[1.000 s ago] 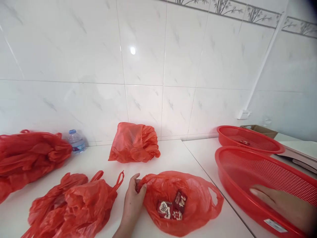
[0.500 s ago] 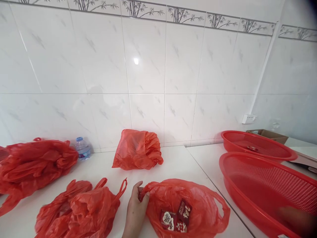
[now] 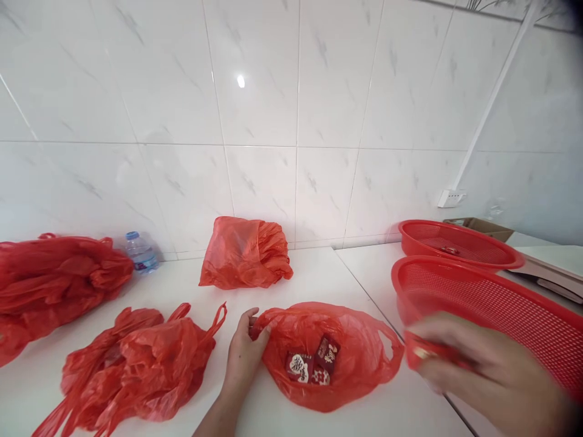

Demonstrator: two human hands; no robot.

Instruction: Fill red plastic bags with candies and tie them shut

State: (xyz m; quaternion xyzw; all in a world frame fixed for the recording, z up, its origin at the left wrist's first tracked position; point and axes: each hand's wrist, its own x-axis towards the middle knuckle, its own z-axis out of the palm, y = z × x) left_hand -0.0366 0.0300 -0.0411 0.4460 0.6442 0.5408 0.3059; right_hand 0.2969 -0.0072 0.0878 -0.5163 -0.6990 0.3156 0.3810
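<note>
Left hand [image 3: 246, 352]: we find the grip pinched on the left rim of the open red bag [image 3: 357, 355], near on the tabletop [image 3: 177, 282] | Dark-red packets [image 3: 299, 368]: inside the bag, right of that grip | Right hand [image 3: 487, 370]: grip closed around a blurred red item [image 3: 413, 350], just right of the bag

The open carrier bag [image 3: 357, 358] was translucent red, its packets [image 3: 299, 366] maroon, one bearing dark characters on cream. The blurred item [image 3: 413, 352] in the right hand [image 3: 496, 370] showed red and gold. Grey veining marked white wall tiles [image 3: 259, 112].
</note>
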